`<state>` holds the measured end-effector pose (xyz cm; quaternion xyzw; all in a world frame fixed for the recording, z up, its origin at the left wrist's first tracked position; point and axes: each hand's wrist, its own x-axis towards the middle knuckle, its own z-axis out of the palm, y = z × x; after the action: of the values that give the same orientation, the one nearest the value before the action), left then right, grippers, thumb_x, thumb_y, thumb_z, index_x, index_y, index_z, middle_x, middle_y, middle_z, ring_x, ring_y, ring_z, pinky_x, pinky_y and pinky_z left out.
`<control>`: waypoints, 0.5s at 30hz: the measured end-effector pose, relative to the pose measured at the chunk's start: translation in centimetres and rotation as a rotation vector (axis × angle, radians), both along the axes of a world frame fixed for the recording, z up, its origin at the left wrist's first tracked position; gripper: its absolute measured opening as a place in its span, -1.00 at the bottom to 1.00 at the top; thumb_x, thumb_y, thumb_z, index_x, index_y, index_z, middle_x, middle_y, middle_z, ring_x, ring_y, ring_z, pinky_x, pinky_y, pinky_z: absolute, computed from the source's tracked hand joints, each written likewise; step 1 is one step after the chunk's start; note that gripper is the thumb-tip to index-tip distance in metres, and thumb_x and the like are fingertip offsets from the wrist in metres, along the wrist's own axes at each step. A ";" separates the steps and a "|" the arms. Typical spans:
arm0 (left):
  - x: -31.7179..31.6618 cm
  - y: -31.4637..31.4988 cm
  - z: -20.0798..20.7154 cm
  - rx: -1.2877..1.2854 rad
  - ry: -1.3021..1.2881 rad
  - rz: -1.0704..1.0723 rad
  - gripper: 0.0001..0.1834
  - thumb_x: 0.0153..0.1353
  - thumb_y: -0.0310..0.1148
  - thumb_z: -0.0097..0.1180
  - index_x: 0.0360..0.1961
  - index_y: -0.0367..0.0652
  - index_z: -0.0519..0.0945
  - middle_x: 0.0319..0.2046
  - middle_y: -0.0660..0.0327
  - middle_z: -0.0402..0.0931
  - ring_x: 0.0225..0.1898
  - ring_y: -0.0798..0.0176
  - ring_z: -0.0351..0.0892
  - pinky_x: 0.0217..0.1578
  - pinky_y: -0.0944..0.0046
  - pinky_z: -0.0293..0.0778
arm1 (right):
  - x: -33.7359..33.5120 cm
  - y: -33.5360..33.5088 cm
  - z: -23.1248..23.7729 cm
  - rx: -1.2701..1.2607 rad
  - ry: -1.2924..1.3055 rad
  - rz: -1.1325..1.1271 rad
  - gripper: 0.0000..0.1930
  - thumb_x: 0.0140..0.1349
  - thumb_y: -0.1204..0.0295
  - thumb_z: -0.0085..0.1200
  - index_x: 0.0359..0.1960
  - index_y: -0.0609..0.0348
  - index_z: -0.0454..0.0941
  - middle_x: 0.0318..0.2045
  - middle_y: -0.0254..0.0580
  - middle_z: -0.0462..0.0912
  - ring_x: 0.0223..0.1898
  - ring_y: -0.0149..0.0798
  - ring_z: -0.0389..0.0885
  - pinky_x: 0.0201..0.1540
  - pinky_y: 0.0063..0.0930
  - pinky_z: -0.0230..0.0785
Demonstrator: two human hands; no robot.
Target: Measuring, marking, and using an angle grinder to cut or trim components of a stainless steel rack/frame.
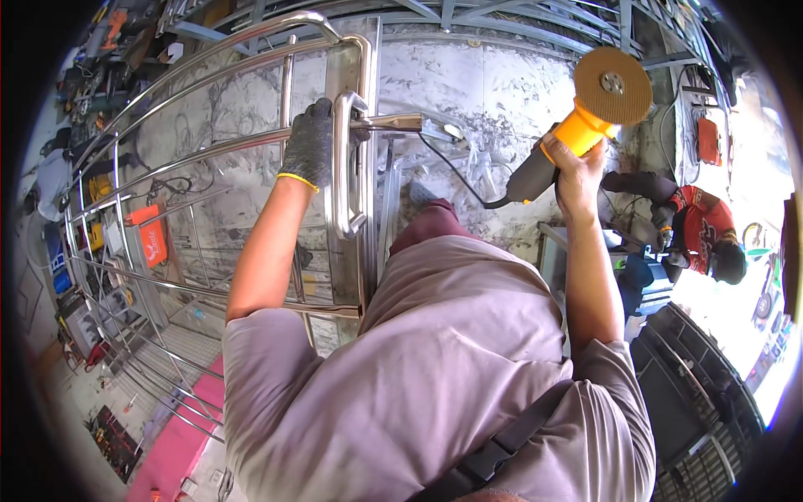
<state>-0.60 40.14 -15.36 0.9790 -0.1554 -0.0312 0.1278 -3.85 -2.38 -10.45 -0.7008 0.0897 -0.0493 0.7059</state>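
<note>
Shirt (443, 351), grinder (587, 124) in right hand (577, 174)

The metal railing (340, 167) stretches along the person's left with the left hand (309, 142) on it, the grinder (585, 125) sits to its right in the right hand (580, 171), the cord (456, 174) runs between them, metal bars (447, 15) lie ahead, and a co-worker (703, 222) is at the far right.

I see grinder (579, 127) yellow and black, disc (629, 94) tan — glove (309, 149) dark grey, cuff (299, 179) yellow — railing (341, 167) silver, shirt (435, 368) mauve-grey.
</note>
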 end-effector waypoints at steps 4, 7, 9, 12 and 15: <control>0.7 -2.3 2.5 -0.141 -0.029 -0.010 -0.63 0.16 -0.16 0.42 -0.05 -0.03 0.68 -0.27 0.05 0.72 -0.13 -0.11 0.72 -0.08 0.01 0.61 | -3.3 0.4 0.1 0.168 -0.009 -0.094 -0.60 0.16 0.60 0.34 -0.01 0.22 0.44 -0.28 -0.24 0.64 -0.27 -0.35 0.64 -0.13 -0.40 0.54; 0.5 0.4 2.7 0.035 -0.075 0.018 -0.68 0.22 -0.17 0.38 -0.08 -0.08 0.67 -0.24 0.00 0.70 -0.15 -0.15 0.70 -0.10 -0.03 0.60 | -4.4 0.7 0.1 0.118 -0.012 -0.061 -0.60 0.15 0.60 0.35 -0.02 0.22 0.45 -0.28 -0.23 0.65 -0.29 -0.35 0.65 -0.14 -0.42 0.54; 0.6 1.7 4.0 -0.003 -0.332 0.067 -0.73 0.23 -0.21 0.37 -0.15 -0.10 0.67 -0.23 0.02 0.67 -0.15 -0.09 0.69 -0.08 -0.01 0.60 | -4.6 1.0 0.4 0.127 -0.052 -0.089 -0.58 0.15 0.58 0.36 0.01 0.23 0.45 -0.28 -0.24 0.65 -0.30 -0.36 0.65 -0.14 -0.44 0.53; -3.1 -3.5 10.1 -0.257 -0.602 0.155 -0.80 0.23 -0.32 0.36 -0.18 -0.13 0.66 -0.21 0.08 0.64 -0.16 0.03 0.68 -0.06 0.08 0.60 | -4.4 1.3 1.0 0.036 -0.063 -0.187 -0.60 0.23 0.46 0.33 0.05 0.24 0.45 -0.26 -0.26 0.63 -0.28 -0.38 0.61 -0.17 -0.43 0.50; -8.2 -9.7 9.1 -0.862 -0.276 -0.012 -0.55 0.20 -0.42 0.35 0.13 -0.17 0.60 -0.08 0.06 0.63 -0.09 0.07 0.67 0.03 0.17 0.59 | -3.2 3.0 1.0 0.289 -0.148 -0.167 -0.63 0.28 0.46 0.27 0.06 0.22 0.42 -0.25 -0.21 0.61 -0.28 -0.34 0.62 -0.21 -0.40 0.52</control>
<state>-8.76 30.44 -6.30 0.8304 -0.1757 0.1665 0.5018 -7.01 0.58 -9.49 -0.5767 0.1015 -0.1457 0.7975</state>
